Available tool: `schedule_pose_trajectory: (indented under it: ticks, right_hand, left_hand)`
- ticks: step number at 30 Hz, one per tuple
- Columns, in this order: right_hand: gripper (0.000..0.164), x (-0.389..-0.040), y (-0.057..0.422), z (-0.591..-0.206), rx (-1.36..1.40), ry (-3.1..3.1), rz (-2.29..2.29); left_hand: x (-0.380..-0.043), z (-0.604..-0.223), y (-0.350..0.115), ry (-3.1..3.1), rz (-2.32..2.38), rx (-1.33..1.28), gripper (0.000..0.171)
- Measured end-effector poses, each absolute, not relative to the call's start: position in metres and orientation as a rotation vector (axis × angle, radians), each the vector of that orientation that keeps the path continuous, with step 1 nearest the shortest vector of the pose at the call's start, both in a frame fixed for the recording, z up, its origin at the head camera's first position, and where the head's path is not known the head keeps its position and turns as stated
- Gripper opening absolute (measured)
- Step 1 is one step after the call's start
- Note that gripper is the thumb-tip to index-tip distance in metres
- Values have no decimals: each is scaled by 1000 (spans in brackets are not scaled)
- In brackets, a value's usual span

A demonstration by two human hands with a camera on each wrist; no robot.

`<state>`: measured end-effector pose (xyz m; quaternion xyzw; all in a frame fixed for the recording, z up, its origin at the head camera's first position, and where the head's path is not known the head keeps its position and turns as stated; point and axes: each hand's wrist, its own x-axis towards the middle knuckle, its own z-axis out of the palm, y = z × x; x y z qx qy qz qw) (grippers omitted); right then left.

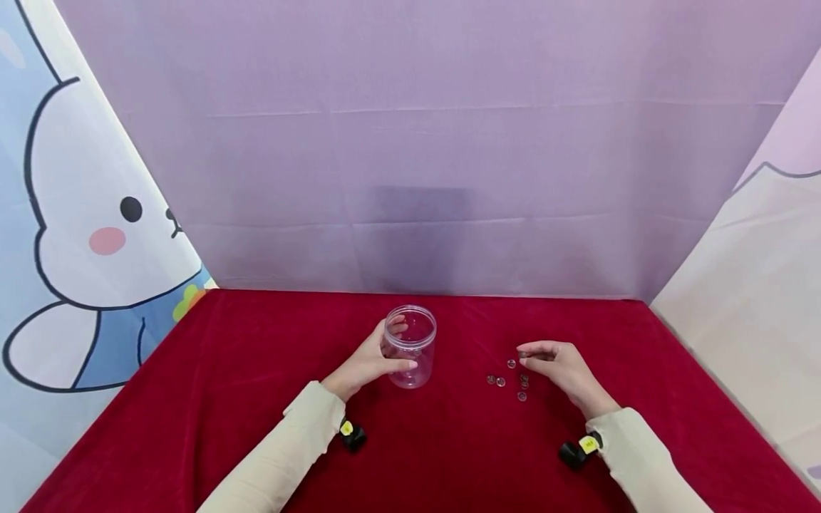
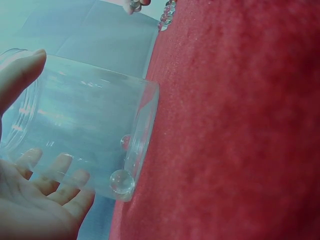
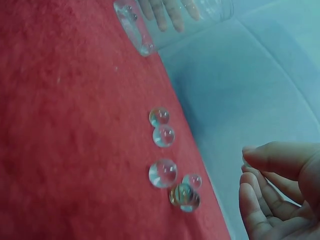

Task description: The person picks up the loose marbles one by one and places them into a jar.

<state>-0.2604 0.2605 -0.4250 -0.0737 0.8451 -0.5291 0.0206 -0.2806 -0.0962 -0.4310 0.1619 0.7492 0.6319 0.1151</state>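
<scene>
The right grip [image 3: 282, 186] pinched a small, mostly hidden thing [image 3: 245, 163] between thumb and fingertip. On the red surface [image 3: 75, 125], two clear balls [image 3: 163, 136] touched; another ball [image 3: 163, 173] lay near an overlapping cluster [image 3: 184, 197]. Beyond, the left grip [image 3: 171, 15] showed through a clear jar [image 3: 214, 14] containing balls [image 3: 146, 46].

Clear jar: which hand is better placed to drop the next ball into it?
Probably the right hand: it pinches a clear ball, near the loose balls on the red cloth. The left hand holds the open jar, so it seems better suited to steadying it.
</scene>
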Motion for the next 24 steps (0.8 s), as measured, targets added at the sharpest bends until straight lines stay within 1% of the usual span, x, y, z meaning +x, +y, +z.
schedule_pose_trajectory:
  ticks: [14, 20, 24]
  right_hand:
    - [34, -258, 249, -418, -264, 2562, -1710]
    - [34, -258, 244, -415, -267, 2556, -1712]
    - [34, -259, 241, -413, -264, 2545, -1711]
  left_hand:
    - [-281, -429, -94, 2186, 1840, 453, 85]
    - [-277, -418, -93, 2156, 1831, 443, 90]
    - [-273, -412, -93, 2149, 1836, 443, 90]
